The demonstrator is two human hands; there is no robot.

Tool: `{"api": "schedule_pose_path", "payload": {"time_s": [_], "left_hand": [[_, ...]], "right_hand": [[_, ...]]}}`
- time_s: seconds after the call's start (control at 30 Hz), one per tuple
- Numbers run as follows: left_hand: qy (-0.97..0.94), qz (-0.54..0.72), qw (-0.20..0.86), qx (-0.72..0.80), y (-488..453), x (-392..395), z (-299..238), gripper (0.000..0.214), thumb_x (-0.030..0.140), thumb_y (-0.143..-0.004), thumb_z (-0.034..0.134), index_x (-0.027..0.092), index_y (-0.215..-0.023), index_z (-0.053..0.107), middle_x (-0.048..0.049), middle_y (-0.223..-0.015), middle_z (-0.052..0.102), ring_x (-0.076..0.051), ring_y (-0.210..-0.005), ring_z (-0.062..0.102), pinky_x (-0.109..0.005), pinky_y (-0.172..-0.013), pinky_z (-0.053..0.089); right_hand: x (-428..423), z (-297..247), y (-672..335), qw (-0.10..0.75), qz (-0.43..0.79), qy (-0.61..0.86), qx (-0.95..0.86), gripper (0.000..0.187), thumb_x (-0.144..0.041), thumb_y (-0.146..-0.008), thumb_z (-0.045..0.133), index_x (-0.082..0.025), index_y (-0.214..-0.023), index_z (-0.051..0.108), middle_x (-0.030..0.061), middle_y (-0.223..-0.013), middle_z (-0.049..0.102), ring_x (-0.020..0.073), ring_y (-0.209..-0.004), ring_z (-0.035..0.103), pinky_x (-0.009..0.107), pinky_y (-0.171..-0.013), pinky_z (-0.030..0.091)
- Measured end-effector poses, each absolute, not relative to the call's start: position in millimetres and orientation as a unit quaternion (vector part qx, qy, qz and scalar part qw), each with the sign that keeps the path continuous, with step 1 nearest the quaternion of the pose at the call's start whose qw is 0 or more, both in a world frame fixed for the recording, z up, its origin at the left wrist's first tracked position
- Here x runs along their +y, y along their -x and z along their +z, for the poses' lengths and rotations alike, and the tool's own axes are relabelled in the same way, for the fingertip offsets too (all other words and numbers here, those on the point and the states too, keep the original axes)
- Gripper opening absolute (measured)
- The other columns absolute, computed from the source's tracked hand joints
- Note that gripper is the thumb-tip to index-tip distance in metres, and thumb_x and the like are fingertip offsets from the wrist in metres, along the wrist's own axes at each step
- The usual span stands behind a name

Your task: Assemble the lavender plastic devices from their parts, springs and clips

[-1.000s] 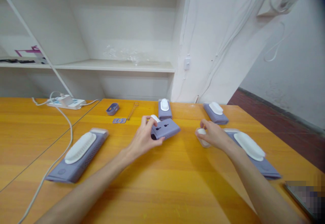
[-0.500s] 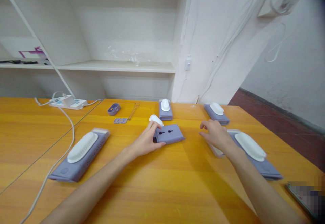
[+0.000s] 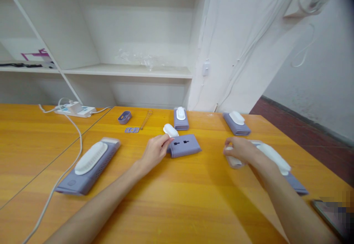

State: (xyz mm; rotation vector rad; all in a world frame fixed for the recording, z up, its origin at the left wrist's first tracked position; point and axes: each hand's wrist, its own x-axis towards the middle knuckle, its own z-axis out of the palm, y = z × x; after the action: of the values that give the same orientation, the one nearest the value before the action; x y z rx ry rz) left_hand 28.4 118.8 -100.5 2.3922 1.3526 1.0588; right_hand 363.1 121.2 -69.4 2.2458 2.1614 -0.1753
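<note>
My left hand [image 3: 155, 151] rests at the left end of a small purple socket block [image 3: 184, 145] that lies flat on the wooden table [image 3: 177, 199], its slots facing up. The fingers curl against the block's end. A small white cap [image 3: 170, 130] lies just behind them. My right hand [image 3: 242, 151] is closed over a small whitish piece [image 3: 233, 161] at the near end of a long purple strip with a white top [image 3: 276, 160].
A second long purple strip [image 3: 88, 164] lies at the left. Two small purple blocks [image 3: 181, 118] [image 3: 237, 122] sit at the back. A small purple cap [image 3: 124, 117], a spring [image 3: 145, 119], a white power strip [image 3: 74, 109] with its cable, and a phone [image 3: 333, 216] are also here.
The socket block went from tilted in my left hand to lying flat on the table. My right hand moved right and nearer, to the end of the long strip, and closed on the whitish piece.
</note>
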Motion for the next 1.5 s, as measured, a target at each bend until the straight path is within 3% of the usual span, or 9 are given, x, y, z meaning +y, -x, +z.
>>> {"api": "schedule_pose_path", "payload": {"time_s": [0.17,0.4,0.67,0.97,1.2,1.5], "left_hand": [[-0.816,0.349,0.071,0.456,-32,115,-98,0.025,0.038,-0.094,0.037,0.021,-0.083,0.053,0.0006,-0.065,0.055,-0.012,-0.06,0.05,-0.024,-0.058,0.035],[-0.848,0.325,-0.004,0.419,-44,108,-90,0.023,0.039,-0.09,0.043,0.019,-0.094,0.054,-0.007,-0.091,0.058,-0.02,-0.088,0.053,-0.031,-0.075,0.042],[-0.876,0.283,0.007,0.391,-58,111,-94,0.035,0.048,-0.085,0.05,0.018,-0.104,0.053,-0.0096,-0.102,0.054,-0.024,-0.096,0.05,-0.039,-0.083,0.043],[-0.872,0.294,0.006,0.391,-61,112,-100,0.031,0.043,-0.086,0.049,0.019,-0.106,0.053,-0.011,-0.107,0.052,-0.026,-0.101,0.05,-0.042,-0.086,0.043],[-0.871,0.278,0.005,0.406,-62,116,-109,0.056,0.056,-0.079,0.055,0.018,-0.119,0.046,-0.0148,-0.122,0.049,-0.029,-0.115,0.046,-0.045,-0.097,0.038],[-0.877,0.28,0.002,0.39,-60,118,-104,0.056,0.057,-0.078,0.056,0.018,-0.116,0.048,-0.0116,-0.117,0.055,-0.028,-0.113,0.048,-0.045,-0.101,0.033]], "right_hand": [[128,-73,-347,-0.079,0.001,-0.697,0.712,0.031,-0.034,-0.073,0.059,-0.016,-0.098,0.06,0.0098,-0.093,0.063,0.022,-0.084,0.061,0.028,-0.067,0.039],[123,-72,-335,-0.037,-0.015,-0.693,0.72,0.023,-0.034,-0.078,0.051,-0.021,-0.092,0.063,0.0083,-0.089,0.062,0.022,-0.082,0.06,0.028,-0.064,0.036],[126,-80,-339,-0.074,0.007,-0.686,0.723,0.022,-0.032,-0.073,0.059,-0.017,-0.089,0.057,0.0081,-0.091,0.056,0.0184,-0.075,0.057,0.026,-0.062,0.035],[124,-78,-342,-0.07,0.081,-0.674,0.731,0.013,-0.022,-0.076,0.056,-0.018,-0.086,0.062,0.0091,-0.088,0.059,0.0222,-0.084,0.057,0.029,-0.068,0.038],[127,-68,-348,-0.141,0.054,-0.672,0.725,0.035,-0.022,-0.075,0.062,-0.016,-0.11,0.064,0.0085,-0.09,0.06,0.0211,-0.082,0.06,0.03,-0.075,0.042],[130,-67,-347,-0.197,0.052,-0.662,0.721,0.018,-0.032,-0.074,0.066,-0.019,-0.084,0.072,0.0051,-0.075,0.058,0.0202,-0.07,0.058,0.031,-0.067,0.043]]}}
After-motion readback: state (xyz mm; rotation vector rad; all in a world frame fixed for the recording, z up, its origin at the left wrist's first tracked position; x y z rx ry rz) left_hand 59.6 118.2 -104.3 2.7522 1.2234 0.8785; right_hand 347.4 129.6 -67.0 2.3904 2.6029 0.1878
